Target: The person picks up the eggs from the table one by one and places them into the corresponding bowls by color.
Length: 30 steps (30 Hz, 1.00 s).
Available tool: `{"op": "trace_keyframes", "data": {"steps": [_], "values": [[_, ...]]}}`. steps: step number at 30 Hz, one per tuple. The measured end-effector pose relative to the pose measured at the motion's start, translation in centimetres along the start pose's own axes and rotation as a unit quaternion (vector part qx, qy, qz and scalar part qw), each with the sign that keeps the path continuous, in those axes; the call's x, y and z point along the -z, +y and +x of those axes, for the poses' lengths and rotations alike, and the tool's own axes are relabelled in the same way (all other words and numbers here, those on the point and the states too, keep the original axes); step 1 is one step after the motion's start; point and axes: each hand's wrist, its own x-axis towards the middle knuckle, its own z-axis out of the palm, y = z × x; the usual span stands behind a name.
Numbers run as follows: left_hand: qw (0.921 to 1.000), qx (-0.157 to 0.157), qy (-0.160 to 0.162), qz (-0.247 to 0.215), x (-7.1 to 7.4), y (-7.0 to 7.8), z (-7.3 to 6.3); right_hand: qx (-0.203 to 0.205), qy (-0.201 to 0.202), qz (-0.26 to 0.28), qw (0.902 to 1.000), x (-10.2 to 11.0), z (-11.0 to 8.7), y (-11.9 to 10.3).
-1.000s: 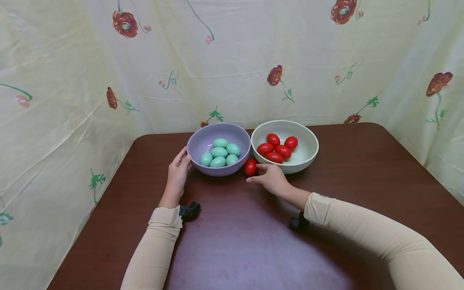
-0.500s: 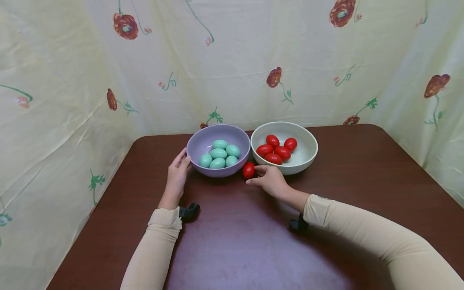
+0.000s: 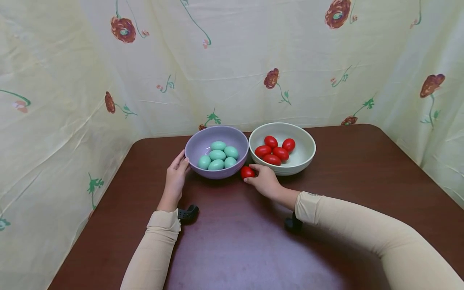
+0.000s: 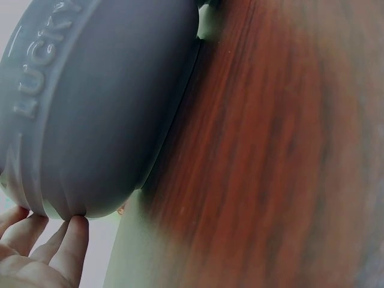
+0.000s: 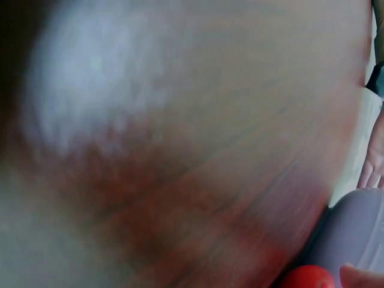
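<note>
A purple bowl (image 3: 192, 159) holds several mint-green eggs (image 3: 217, 154). My left hand (image 3: 176, 174) rests its fingertips against that bowl's outer left side; in the left wrist view the fingers (image 4: 73, 246) touch the outer wall, marked with raised letters. To the right stands a white bowl (image 3: 306, 151) with several red eggs (image 3: 280, 154) in it. One more red egg (image 3: 247, 172) lies on the table in front of where the bowls meet. My right hand (image 3: 266, 182) pinches it between thumb and fingers. In the right wrist view only part of this egg (image 5: 307, 278) shows, beside a fingertip.
Both bowls stand side by side near the far edge of the dark brown table (image 3: 224, 241). Behind and at the sides hangs a flowered cloth (image 3: 232, 60). A black wrist camera (image 3: 188, 214) sits under the left sleeve, another (image 3: 293, 224) under the right.
My right thumb and fingers have closed in on the loose red egg, which has shifted slightly toward me and turned. My left hand has stayed at the purple bowl. The head view has shifted slightly.
</note>
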Motion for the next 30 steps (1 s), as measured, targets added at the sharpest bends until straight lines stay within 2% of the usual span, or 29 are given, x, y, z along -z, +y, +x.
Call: {"op": "trace_keyframes", "data": {"steps": [6, 18, 24, 30], "values": [[1.0000, 0.002, -0.001, -0.003, 0.0, -0.1, 0.0, 0.007, 0.011, -0.022, 0.9997, -0.3, 0.3, 0.0], [0.9999, 0.002, 0.006, -0.008, -0.1, -0.5, 0.1, 0.001, 0.005, -0.018, 0.9998, 0.1, 0.5, 0.0], [1.0000, 0.004, 0.003, -0.008, -0.1, -0.5, -0.1, -0.025, -0.005, 0.017, 0.9995, 1.2, -0.3, -0.3], [1.0000, -0.001, 0.001, -0.006, -0.1, 0.0, 0.1, -0.004, -0.006, 0.024, 0.9997, 2.9, -1.1, -1.1]]}}
